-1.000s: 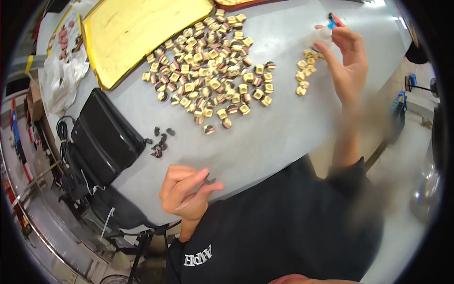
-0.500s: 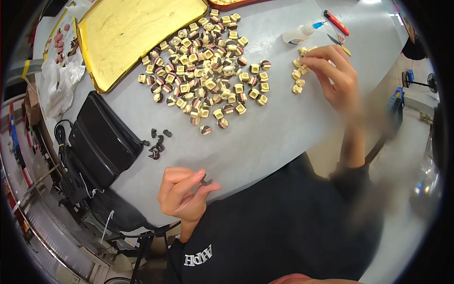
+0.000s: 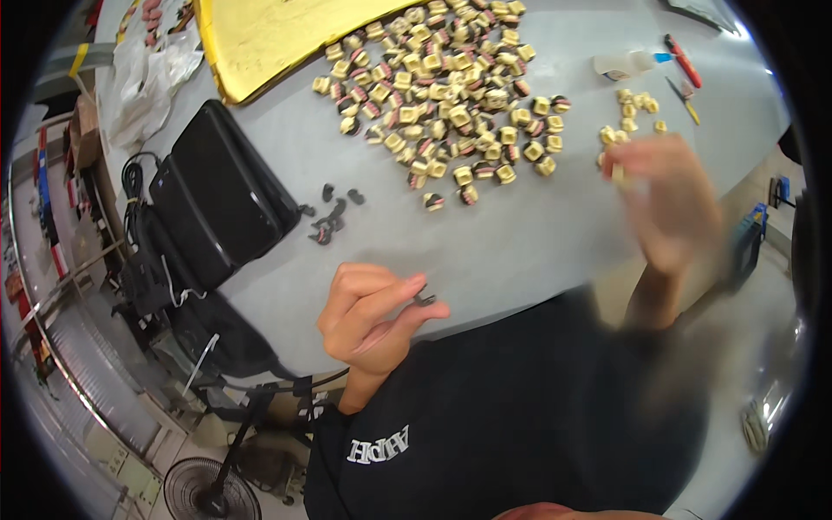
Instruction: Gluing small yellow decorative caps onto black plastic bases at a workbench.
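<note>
Between thumb and fingertips, my left hand (image 3: 368, 316) pinches a small black plastic piece (image 3: 425, 299) above the table's near edge. My right hand (image 3: 667, 199) is smeared by motion, and a small cream piece (image 3: 618, 174) shows at its fingertips. Just beyond that hand lies a small group of loose cream pieces (image 3: 628, 124). Several loose black pieces (image 3: 336, 210) rest on the table, farther off than my left hand. In the middle spreads a large heap of small cream, pink and black assembled pieces (image 3: 459, 113).
At the left, a black case-like device (image 3: 225, 191) with cables stands on the grey table (image 3: 520, 251). A yellow tray (image 3: 260, 43) lies behind it, beside a white plastic bag (image 3: 152, 91). A blue-tipped glue bottle (image 3: 624, 65), a red tool (image 3: 683, 61) and a thin pointed tool (image 3: 685, 101) lie at the far right.
My right hand has drawn back toward me from the cream pieces, with one at its fingertips. My left hand keeps its pinch on the black piece. The whole view has shifted.
</note>
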